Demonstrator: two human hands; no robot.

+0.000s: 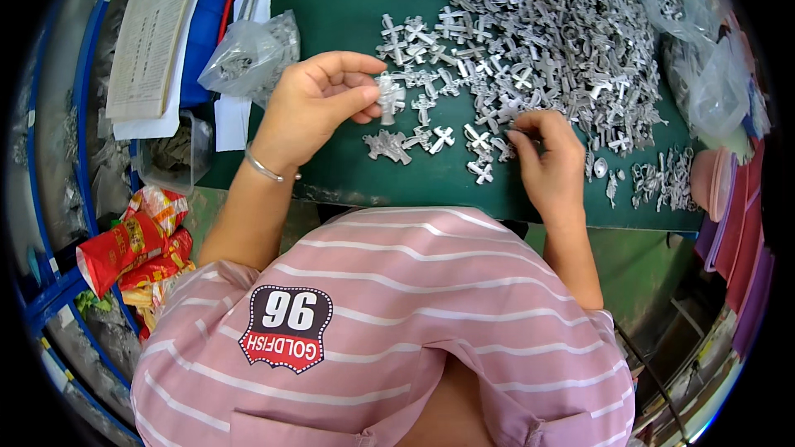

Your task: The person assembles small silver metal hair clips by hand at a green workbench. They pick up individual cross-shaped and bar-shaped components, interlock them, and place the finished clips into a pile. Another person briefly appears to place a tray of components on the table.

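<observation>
Taking the big heap of silvery metal crosses (546, 25) as the landmark: nearest the person, just this side of the heap's lower edge, the right hand (546, 157) rests knuckles-up on the green tabletop (331, 174), its grip curled together at the fringe of the heap, apparently pinching or raking a piece, though the fingers hide what. A few loose crosses (480, 153) lie just left of that hand, and a small joined cluster (387, 146) lies further left.

Left of the heap and slightly above that cluster, the left hand (319, 103) is raised off the tabletop, thumb and fingertips clamped on a single cross (389, 95) held upright.

The step looks like sorting or checking pieces one by one. The next move would call for setting the held cross apart from the heap and drawing a fresh one from its edge.

Beyond the left hand lies a clear plastic bag (248, 54) of parts, well left of the heap.
</observation>
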